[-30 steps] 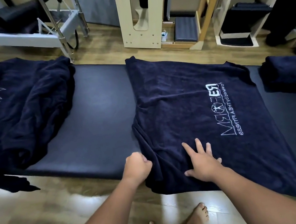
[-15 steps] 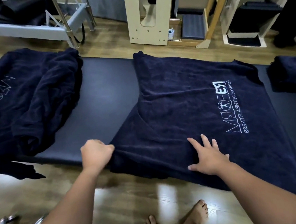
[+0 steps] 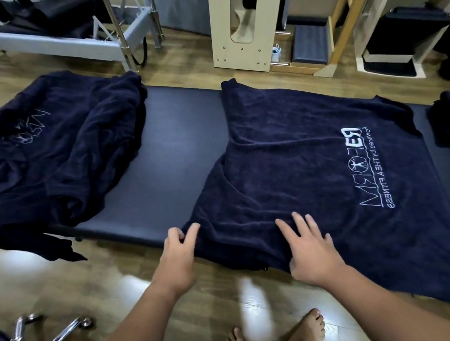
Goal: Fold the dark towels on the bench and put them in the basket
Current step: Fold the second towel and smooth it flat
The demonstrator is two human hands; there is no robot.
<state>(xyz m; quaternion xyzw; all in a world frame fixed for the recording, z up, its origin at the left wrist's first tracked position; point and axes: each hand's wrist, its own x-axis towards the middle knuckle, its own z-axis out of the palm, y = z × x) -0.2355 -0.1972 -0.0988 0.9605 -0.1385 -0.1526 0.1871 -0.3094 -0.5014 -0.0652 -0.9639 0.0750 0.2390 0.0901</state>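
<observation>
Risk: towel (image 3: 303, 165) overhangs the bench's (image 3: 181, 153) near edge, so a careless tug could drag it to the floor. My left hand (image 3: 176, 258) sits at the towel's near-left corner, fingers loose, gripping nothing. Right hand (image 3: 310, 248) lies flat, fingers spread, pressing the towel's near edge.

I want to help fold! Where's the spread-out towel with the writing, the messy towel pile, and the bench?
Spread towel (image 3: 289, 167), head view: plain cloth left of its white lettering.
Towel pile (image 3: 52, 153), head view: crumpled middle.
Bench (image 3: 175, 148), head view: bare pad between the two.
</observation>
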